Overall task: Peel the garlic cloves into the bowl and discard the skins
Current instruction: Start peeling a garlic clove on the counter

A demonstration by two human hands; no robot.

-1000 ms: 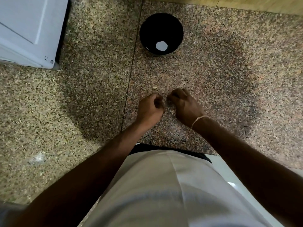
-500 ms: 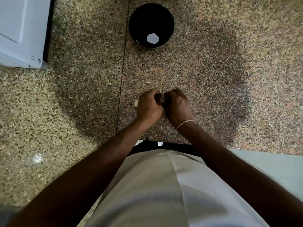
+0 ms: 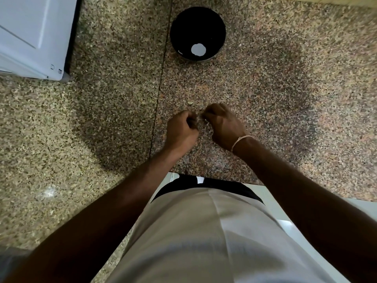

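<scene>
You're mid-peel: your left hand (image 3: 181,130) and right hand (image 3: 223,124) are curled round what seems a garlic clove (image 3: 201,120), to drop next into the bowl (image 3: 197,33).

Curled fingers of the left hand (image 3: 181,129) and right hand (image 3: 223,124) hide the garlic clove between them. A white appliance (image 3: 34,35) is cut off at the top-left edge.
</scene>
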